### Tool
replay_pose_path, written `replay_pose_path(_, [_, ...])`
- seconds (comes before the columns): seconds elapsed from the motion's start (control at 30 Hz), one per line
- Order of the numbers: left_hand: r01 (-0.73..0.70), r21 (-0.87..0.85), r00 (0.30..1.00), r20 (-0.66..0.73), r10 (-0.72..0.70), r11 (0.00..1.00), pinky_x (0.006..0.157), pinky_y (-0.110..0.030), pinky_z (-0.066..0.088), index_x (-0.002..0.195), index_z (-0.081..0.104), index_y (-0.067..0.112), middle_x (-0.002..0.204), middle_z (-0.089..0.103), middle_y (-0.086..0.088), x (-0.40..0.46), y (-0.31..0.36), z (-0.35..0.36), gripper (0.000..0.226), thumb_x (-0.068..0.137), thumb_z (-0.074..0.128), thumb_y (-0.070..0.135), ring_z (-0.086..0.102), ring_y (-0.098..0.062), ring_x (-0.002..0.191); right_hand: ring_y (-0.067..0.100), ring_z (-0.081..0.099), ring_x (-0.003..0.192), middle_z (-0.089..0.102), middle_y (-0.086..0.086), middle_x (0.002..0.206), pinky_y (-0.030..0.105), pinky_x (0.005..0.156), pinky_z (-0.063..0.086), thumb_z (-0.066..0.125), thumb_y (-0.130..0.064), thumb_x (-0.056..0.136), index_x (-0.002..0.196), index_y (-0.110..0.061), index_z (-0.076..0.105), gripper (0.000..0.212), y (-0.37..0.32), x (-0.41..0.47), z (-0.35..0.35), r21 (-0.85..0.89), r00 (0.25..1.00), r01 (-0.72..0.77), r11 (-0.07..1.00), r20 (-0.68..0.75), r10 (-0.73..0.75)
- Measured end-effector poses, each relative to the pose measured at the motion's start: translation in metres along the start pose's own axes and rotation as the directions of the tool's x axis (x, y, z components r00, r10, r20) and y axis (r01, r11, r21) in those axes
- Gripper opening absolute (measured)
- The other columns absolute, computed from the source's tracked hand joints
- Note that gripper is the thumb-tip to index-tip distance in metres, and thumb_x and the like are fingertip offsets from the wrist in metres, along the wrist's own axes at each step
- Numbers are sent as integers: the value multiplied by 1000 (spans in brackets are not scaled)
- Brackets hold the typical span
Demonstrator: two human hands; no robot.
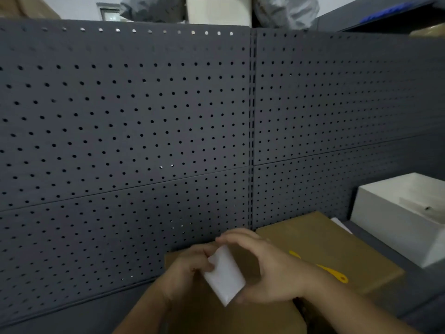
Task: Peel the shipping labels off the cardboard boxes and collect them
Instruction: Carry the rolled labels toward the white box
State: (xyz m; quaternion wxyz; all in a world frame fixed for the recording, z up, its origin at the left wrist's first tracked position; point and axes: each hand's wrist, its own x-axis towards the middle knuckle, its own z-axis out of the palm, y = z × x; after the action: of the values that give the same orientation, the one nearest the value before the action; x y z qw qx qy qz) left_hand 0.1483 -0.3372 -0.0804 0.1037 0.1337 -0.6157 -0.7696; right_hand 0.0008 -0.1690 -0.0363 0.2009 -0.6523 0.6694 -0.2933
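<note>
A dark grey pegboard [125, 121] fills the left and the back of my view. Low down, my left hand [185, 273] pinches the left edge of a white shipping label [224, 276], fingers curled narrow around it. The label is tilted, lifted above the near cardboard box [231, 317] under my wrists. My right hand [269, 268] cups the label's right side, fingers arched over its top and thumb under its lower corner. Behind that hand lies a second cardboard box [320, 239] with a yellow tool [334, 273] resting on its top. At the far right edge stands a white box [404, 213]
</note>
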Motion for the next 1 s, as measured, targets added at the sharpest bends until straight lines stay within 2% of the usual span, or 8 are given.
replay_pose_path(0.07, [-8, 32, 999, 39, 6, 999, 79, -43, 41, 101, 61, -18, 96, 61, -21, 5, -1, 5, 66, 46, 71, 18, 55, -34, 91, 2, 34, 141, 32, -35, 144, 43, 118, 31, 90, -38, 67, 138, -56, 38, 89, -5, -14, -1, -15, 999, -29, 999, -45, 28])
replay_pose_path(0.2, [-51, 85, 981, 189, 34, 995, 63, -28, 49, 74, 77, 7, 79, 69, -8, 14, 1, 30, 33, 45, 69, 20, 63, -19, 74, -3, 36, 133, 33, -39, 138, 39, 117, 32, 90, -39, 68, 137, -56, 37, 89, -9, -47, -7, -31, 983, -166, 986, -80, 163])
replay_pose_path(0.37, [-67, 151, 948, 317, 16, 986, 72, -34, 41, 90, 72, 0, 84, 63, -13, 28, -3, 68, 38, 59, 69, 23, 56, -25, 83, -5, 38, 126, 40, -34, 132, 37, 116, 30, 92, -41, 65, 136, -54, 42, 88, 0, -88, -19, -12, 954, -265, 964, -146, 261])
replay_pose_path(0.47, [-81, 195, 946, 325, 14, 977, 72, -31, 43, 97, 66, -7, 86, 61, -13, 36, -6, 91, 46, 65, 71, 26, 55, -24, 84, 2, 40, 130, 42, -34, 131, 38, 116, 32, 92, -49, 61, 130, -55, 46, 84, 13, -113, -27, 12, 937, -293, 956, -194, 290])
replay_pose_path(0.53, [-109, 240, 945, 325, 26, 965, 72, -25, 46, 96, 69, -2, 86, 64, -9, 43, -7, 106, 42, 68, 72, 28, 58, -19, 83, 3, 39, 130, 42, -35, 131, 37, 116, 34, 91, -52, 59, 129, -56, 45, 84, 23, -130, -34, 20, 923, -317, 948, -222, 314])
replay_pose_path(0.67, [-135, 328, 955, 294, 35, 935, 71, -18, 51, 92, 72, 8, 85, 70, -6, 66, -11, 141, 33, 69, 75, 31, 63, -14, 80, -13, 38, 125, 41, -38, 128, 35, 118, 29, 92, -53, 59, 132, -53, 46, 85, 49, -164, -53, 26, 911, -336, 941, -244, 332])
replay_pose_path(0.87, [-143, 331, 973, 222, 71, 933, 87, -35, 50, 105, 71, 5, 106, 75, -12, 108, -19, 215, 44, 73, 73, 35, 67, -21, 95, 0, 43, 130, 44, -35, 132, 41, 115, 37, 91, -57, 57, 127, -55, 49, 83, 101, -223, -99, 96, 874, -334, 938, -342, 347])
replay_pose_path(1.0, [-202, 420, 979, 122, 166, 885, 85, -21, 55, 109, 69, 10, 112, 75, -6, 146, -27, 268, 19, 90, 69, 12, 69, -17, 104, -8, 45, 128, 49, -33, 131, 28, 113, 38, 93, -48, 58, 126, -52, 53, 79, 141, -260, -135, 154, 866, -289, 945, -379, 327])
